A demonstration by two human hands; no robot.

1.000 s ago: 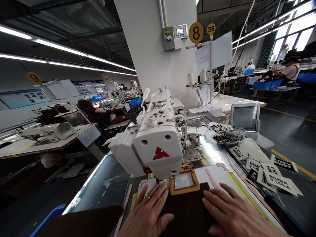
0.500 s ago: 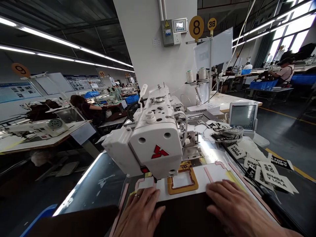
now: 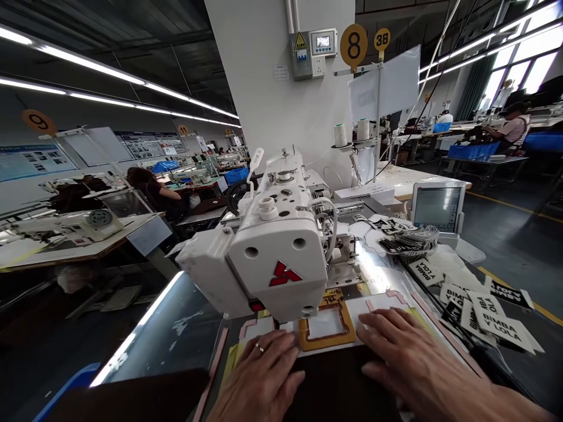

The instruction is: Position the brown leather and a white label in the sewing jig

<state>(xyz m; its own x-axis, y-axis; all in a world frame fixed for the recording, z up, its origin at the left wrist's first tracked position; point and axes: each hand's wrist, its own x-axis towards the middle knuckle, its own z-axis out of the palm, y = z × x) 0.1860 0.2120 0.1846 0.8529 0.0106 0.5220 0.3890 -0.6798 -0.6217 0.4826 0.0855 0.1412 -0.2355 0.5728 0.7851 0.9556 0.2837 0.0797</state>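
A white sewing machine (image 3: 281, 258) with a red emblem stands in front of me. Below its head lies a yellow-brown rectangular frame (image 3: 349, 331) over a white sheet. My left hand (image 3: 266, 375), with a ring on one finger, lies spread on dark fabric (image 3: 338, 381) left of the frame. Flat on the right of the frame, my right hand (image 3: 409, 351) has its fingertips on the white sheet and its thumb over the fabric. The fabric reaches down toward me between both hands.
Printed labels (image 3: 497, 319) lie scattered at the right, near a bundle of labels (image 3: 409, 240). A screen (image 3: 437, 205) stands behind them. Thread cones (image 3: 341, 135) are at the back. Other people sit at far left and right.
Both hands have moved slightly forward and closer to the yellow-brown frame. The view has shifted a little; the machine and labels look otherwise the same.
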